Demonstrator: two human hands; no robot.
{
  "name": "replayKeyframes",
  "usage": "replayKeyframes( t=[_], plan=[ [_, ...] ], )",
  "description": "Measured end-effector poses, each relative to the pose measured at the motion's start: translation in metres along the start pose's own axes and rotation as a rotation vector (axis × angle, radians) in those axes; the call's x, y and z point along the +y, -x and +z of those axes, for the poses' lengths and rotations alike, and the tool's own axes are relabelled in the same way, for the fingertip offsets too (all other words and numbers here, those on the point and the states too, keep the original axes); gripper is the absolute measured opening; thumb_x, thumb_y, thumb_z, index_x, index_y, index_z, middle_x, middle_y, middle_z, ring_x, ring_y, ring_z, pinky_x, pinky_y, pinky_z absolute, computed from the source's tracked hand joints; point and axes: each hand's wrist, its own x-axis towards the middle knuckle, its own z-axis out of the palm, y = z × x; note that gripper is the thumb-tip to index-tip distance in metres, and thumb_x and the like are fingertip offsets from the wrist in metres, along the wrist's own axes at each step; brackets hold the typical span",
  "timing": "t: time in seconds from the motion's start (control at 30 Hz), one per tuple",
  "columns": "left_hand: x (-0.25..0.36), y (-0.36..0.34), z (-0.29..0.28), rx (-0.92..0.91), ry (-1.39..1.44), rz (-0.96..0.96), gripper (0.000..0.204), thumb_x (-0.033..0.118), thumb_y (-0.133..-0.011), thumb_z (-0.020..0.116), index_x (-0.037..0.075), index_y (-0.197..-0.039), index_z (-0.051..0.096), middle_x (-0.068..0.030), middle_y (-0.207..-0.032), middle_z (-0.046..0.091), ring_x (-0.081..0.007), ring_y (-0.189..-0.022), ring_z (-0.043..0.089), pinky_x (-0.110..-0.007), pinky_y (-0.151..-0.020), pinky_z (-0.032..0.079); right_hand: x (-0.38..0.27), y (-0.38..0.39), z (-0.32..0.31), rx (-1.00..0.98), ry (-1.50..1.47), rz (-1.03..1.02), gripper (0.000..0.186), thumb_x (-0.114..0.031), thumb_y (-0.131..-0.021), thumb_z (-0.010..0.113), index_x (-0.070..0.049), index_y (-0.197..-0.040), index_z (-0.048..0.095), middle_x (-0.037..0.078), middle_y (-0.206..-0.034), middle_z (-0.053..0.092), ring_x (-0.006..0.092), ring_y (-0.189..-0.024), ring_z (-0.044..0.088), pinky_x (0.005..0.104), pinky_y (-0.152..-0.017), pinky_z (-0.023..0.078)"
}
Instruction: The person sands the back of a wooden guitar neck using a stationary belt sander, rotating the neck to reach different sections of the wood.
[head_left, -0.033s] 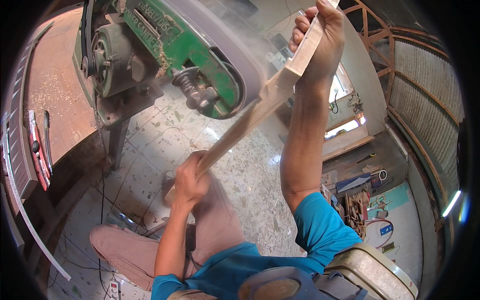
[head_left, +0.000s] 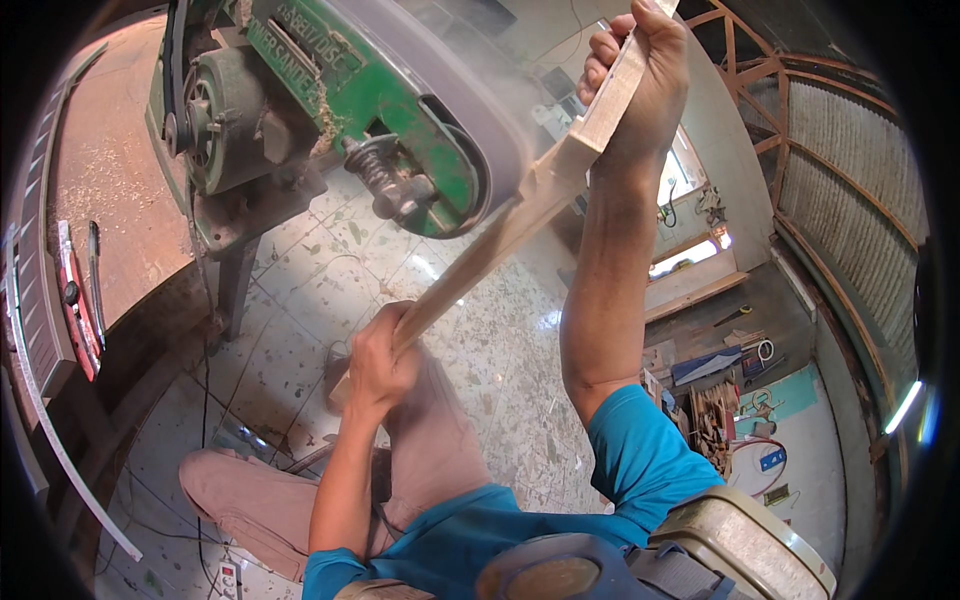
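Wooden piece (head_left: 472,264) slanting past rounded end of green belt sander (head_left: 370,110), apparently touching its belt (head_left: 505,140), left hand (head_left: 380,362) gripping lower part, right hand (head_left: 652,92) gripping upper end, fingers (head_left: 603,48) of both curling firmly around wood, sawdust (head_left: 125,185) lying on bench (head_left: 150,262).

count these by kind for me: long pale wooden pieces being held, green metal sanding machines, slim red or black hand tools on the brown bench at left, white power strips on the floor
Long pale wooden piece: 1
Green metal sanding machine: 1
Slim hand tools: 2 (one red, one black)
White power strip: 1
Total: 5
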Motion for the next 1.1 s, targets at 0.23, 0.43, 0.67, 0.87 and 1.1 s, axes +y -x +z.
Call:
replayKeyframes(
  t=[0.23,0.43,0.67,0.87,1.1],
  plan=[
    [-0.002,-0.002,-0.002,-0.030,0.048,-0.036,0.039,0.007,-0.077,0.054,-0.003,-0.113,0.067,-0.0238,-0.087,0.070,-0.0421,-0.080,0.069,-0.043,-0.073,0.054,-0.002,0.005,0.003,0.053,0.114,-0.059,0.029,-0.041,-0.104,0.059,-0.015,-0.090,0.055,-0.008,-0.061,0.046,0.0035,-0.045,0.043,0.0189,-0.041,0.035],
    [-0.005,-0.002,-0.002,-0.085,0.108,-0.058,0.042,0.008,-0.075,0.060,-0.006,-0.114,0.065,-0.0188,-0.085,0.072,-0.0305,-0.078,0.072,-0.038,-0.074,0.054,-0.009,0.010,0.009,0.084,0.302,-0.108,0.046,-0.055,-0.107,0.051,-0.013,-0.090,0.058,-0.006,-0.061,0.046,0.0048,-0.047,0.044,0.0213,-0.042,0.036],
    [-0.009,-0.008,0.002,-0.160,0.167,-0.066,0.039,0.008,-0.073,0.062,-0.008,-0.108,0.067,-0.0175,-0.082,0.070,-0.0237,-0.075,0.068,-0.036,-0.073,0.053,-0.005,0.000,0.002,0.111,0.282,-0.146,0.051,-0.050,-0.112,0.040,-0.006,-0.101,0.061,-0.003,-0.067,0.050,0.0080,-0.053,0.051,0.0247,-0.046,0.042],
    [-0.006,-0.006,0.002,-0.190,0.214,-0.152,0.043,0.010,-0.074,0.055,-0.004,-0.112,0.068,-0.0244,-0.086,0.070,-0.0367,-0.081,0.071,-0.041,-0.076,0.054,-0.013,0.006,0.009,0.123,0.332,-0.071,0.046,-0.046,-0.113,0.038,-0.007,-0.107,0.060,0.000,-0.074,0.054,0.0104,-0.057,0.055,0.0267,-0.050,0.047],
    [-0.009,-0.009,0.005,-0.224,0.268,-0.172,0.037,0.012,-0.072,0.060,-0.008,-0.103,0.066,-0.0135,-0.084,0.071,-0.0212,-0.080,0.067,-0.034,-0.076,0.053,-0.014,0.017,0.012,0.180,0.439,-0.147,0.049,-0.046,-0.113,0.039,-0.003,-0.112,0.061,0.001,-0.078,0.054,0.0104,-0.063,0.055,0.0267,-0.055,0.047]
  ],
)
